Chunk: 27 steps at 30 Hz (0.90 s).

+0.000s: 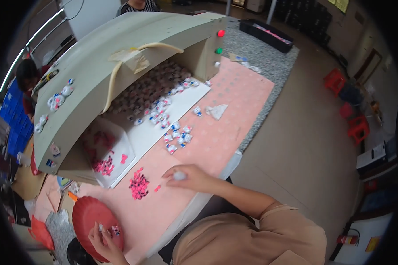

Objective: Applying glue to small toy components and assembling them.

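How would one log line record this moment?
left hand: at red tray | right hand: holding whitish object | nearby: pink pieces

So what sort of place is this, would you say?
Most likely a small assembly workshop: there's a hooded cabinet, a cluster of little painted pieces in front of it, and a heap of small pink pieces nearby.

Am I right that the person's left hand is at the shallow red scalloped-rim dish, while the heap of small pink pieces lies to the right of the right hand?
Not quite: the head view shows the heap of small pink pieces lying to the left of the right hand; the left hand is indeed at the shallow red scalloped-rim dish.
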Tool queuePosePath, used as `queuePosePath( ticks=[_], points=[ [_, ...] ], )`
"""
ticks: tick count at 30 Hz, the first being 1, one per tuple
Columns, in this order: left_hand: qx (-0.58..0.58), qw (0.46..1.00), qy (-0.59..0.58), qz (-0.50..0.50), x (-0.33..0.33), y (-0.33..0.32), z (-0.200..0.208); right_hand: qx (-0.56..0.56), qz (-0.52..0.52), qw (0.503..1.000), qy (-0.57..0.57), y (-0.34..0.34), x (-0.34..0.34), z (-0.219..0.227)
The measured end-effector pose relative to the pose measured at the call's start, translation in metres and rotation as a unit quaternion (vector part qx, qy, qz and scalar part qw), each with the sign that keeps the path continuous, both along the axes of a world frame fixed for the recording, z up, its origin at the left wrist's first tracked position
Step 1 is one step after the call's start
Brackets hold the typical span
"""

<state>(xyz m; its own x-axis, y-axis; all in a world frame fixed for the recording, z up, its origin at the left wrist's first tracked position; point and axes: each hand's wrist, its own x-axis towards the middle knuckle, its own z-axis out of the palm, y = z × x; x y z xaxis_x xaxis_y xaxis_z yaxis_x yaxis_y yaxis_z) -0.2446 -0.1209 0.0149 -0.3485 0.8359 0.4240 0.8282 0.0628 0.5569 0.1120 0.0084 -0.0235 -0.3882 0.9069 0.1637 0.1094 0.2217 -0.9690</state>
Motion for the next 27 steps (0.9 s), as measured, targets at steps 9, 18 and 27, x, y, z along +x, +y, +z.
queuePosePath(
  ticks=[9,18,27],
  points=[
    [-0.09,0.95,-0.174,-0.241,0.15,0.122,-0.004,-0.076,-0.081,0.967,0.23,0.0,0.015,-0.019],
    [-0.127,0.894,-0.068,-0.425,0.218,0.198,-0.016,-0.096,-0.119,0.96,0.234,-0.01,0.021,-0.015],
    [-0.187,0.791,-0.517,-0.269,0.159,0.123,-0.015,-0.103,-0.146,0.94,0.291,-0.018,0.008,-0.019]
  ],
)
